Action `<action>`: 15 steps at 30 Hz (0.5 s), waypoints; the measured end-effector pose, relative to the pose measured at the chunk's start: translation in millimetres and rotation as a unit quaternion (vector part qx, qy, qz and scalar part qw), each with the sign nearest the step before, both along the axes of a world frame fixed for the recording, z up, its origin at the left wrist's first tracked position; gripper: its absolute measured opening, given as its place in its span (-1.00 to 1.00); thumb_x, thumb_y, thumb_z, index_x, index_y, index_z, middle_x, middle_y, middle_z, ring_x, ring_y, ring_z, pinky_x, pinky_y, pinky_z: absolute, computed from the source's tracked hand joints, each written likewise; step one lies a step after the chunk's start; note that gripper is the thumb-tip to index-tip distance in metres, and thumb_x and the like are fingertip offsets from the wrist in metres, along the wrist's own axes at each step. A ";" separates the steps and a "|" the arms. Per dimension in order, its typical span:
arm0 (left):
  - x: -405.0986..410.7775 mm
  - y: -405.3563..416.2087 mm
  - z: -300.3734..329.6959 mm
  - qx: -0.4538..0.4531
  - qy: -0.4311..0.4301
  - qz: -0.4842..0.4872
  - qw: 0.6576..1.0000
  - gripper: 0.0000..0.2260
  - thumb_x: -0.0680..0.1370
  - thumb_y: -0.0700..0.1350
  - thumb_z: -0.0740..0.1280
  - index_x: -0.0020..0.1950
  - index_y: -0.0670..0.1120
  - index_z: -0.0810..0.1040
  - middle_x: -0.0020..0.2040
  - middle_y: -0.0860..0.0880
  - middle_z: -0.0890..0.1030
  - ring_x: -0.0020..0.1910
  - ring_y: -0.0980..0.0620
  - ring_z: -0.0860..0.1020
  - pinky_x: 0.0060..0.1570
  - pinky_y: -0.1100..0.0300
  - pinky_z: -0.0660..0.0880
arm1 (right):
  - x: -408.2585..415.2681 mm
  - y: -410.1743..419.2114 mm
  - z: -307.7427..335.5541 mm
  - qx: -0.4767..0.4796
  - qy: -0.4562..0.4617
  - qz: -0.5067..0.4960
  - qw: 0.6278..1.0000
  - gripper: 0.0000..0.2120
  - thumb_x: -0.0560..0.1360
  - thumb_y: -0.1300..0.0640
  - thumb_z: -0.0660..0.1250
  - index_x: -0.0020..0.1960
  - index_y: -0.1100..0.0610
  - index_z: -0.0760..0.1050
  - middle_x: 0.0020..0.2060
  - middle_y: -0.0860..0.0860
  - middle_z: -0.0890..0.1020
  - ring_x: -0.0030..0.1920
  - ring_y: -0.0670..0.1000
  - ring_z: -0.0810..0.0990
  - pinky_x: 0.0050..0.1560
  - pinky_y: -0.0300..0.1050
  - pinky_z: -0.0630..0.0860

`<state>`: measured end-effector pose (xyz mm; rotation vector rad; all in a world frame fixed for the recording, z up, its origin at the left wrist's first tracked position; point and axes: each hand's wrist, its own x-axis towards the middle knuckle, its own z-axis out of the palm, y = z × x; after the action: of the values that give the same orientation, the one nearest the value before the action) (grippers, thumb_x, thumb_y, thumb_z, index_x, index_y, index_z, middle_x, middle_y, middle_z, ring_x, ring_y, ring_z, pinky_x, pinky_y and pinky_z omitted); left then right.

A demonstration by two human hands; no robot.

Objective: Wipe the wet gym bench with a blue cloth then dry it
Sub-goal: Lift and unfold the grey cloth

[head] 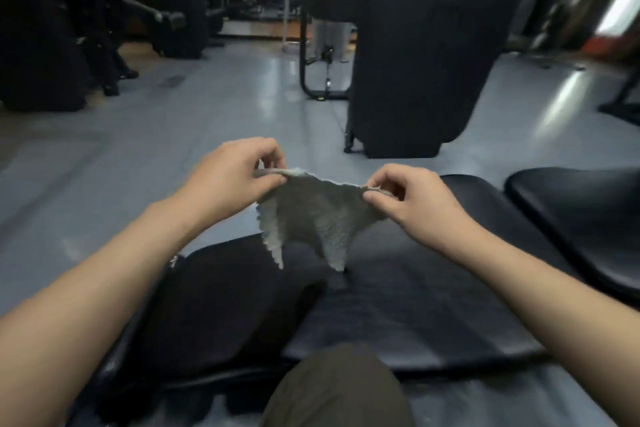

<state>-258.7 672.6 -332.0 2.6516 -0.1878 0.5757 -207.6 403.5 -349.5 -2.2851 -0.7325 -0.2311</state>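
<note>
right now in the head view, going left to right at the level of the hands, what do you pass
left hand pinching one top corner → grey cloth hanging stretched between the hands → right hand pinching the other corner → black bench pad → separate black pad at the right edge

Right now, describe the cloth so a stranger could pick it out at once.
Start at the long black padded bench running away from the camera. Above its near half, the left hand and right hand pinch the top corners of a small grey, nubby cloth. It hangs in ragged points, the only pale, soft thing among black pads.
</note>
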 end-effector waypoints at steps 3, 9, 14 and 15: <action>26.0 -75.8 31.2 -0.008 -0.018 -0.054 0.998 -0.87 0.49 -0.04 0.46 -0.16 0.10 0.52 -0.29 0.22 0.50 -0.24 0.22 0.46 -0.30 0.14 0.33 | -3.2 -80.3 30.3 0.006 -0.023 -0.054 0.998 -0.92 0.50 0.10 0.45 -0.16 0.01 0.58 -0.39 -0.09 0.55 -0.34 -0.16 0.46 -0.30 -0.33 0.35; 65.6 -201.0 76.4 -0.018 -0.055 -0.155 0.986 -0.91 0.50 -0.06 0.46 -0.14 0.08 0.56 -0.35 0.16 0.51 -0.30 0.27 0.48 -0.30 0.14 0.41 | -17.6 -205.3 78.4 -0.012 -0.074 -0.160 0.984 -0.85 0.50 0.12 0.44 -0.20 -0.05 0.54 -0.37 -0.11 0.58 -0.32 -0.22 0.50 -0.27 -0.41 0.36; 95.7 -274.8 87.4 -0.026 -0.074 -0.226 0.971 -0.91 0.47 0.02 0.46 -0.13 0.17 0.56 -0.28 0.17 0.55 -0.24 0.22 0.51 -0.19 0.08 0.50 | -26.3 -278.5 99.6 -0.056 -0.105 -0.251 0.961 -0.90 0.50 0.10 0.44 -0.16 -0.03 0.55 -0.33 -0.07 0.61 -0.28 -0.13 0.55 -0.27 -0.32 0.40; 101.4 -288.0 88.2 -0.030 -0.076 -0.237 0.968 -0.92 0.47 0.03 0.45 -0.12 0.17 0.56 -0.28 0.18 0.55 -0.24 0.23 0.50 -0.18 0.09 0.50 | -27.6 -290.6 103.2 -0.064 -0.110 -0.266 0.956 -0.91 0.50 0.11 0.43 -0.16 -0.02 0.55 -0.33 -0.06 0.61 -0.28 -0.10 0.55 -0.25 -0.26 0.42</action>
<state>-157.3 384.6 -243.7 2.3782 -0.8097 0.6066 -235.2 112.9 -246.3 -2.5714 -0.2212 -0.7143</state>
